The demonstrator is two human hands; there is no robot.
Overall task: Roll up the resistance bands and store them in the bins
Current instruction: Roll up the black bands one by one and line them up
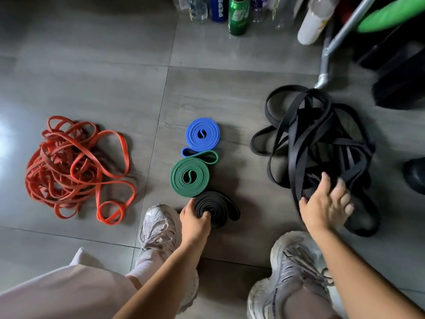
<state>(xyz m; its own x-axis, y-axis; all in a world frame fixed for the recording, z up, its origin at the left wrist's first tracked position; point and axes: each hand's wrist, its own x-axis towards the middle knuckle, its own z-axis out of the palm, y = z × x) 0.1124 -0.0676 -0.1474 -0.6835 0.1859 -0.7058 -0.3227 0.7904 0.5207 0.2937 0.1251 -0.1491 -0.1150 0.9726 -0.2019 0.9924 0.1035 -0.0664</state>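
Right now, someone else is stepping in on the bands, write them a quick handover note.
Left hand rests on the rolled black band, fingers curled on its edge.
Right hand is open over the loose black pile.
Done: blue roll, green roll and the black one, lined up on the floor.
Left: black pile and orange pile still tangled. No bin clearly in view.

Two bare forearms reach forward and down from the bottom edge. The left hand (194,221) is palm down, fingers curled, thumb on the far side, closed in a light grip. The right hand (325,203) is farther out, palm down, fingers spread and slightly blurred, not gripping. Both knees are bent, feet in pale sneakers.
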